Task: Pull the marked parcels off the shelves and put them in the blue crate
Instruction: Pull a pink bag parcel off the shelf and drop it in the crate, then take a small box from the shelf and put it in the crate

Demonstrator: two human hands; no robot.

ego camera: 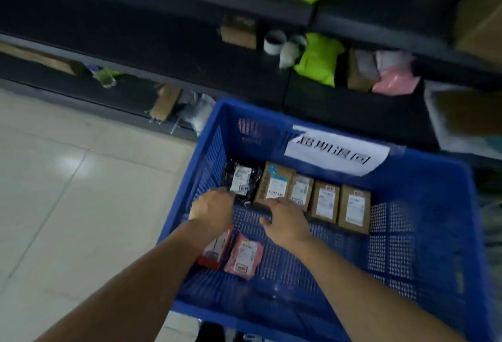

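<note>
Parcels sit along the far side of the blue crate, which stands on the pale tiled floor just in front of the dark shelves. From left to right the row runs: a black parcel with a white label, a brown box with a blue sticker, a smaller labelled parcel, then two brown boxes side by side, each with a white label facing up. Nearer, by the left wall of the crate, a red-and-white parcel and a pink parcel lie next to each other, the first partly under the left forearm. A white paper sign is stuck to the crate's far wall.

Both arms reach down into the crate. The left hand is at the near left corner of the black parcel, fingers bent downward over its edge; whether they pinch it I cannot tell. The right hand lies flat with fingers spread and straight, their tips on the near end of the box with the blue sticker, thumb pointing left over the crate floor.

On the shelves behind, blurred, are green bags, a pink bag, a roll of tape and a cardboard box.
</note>
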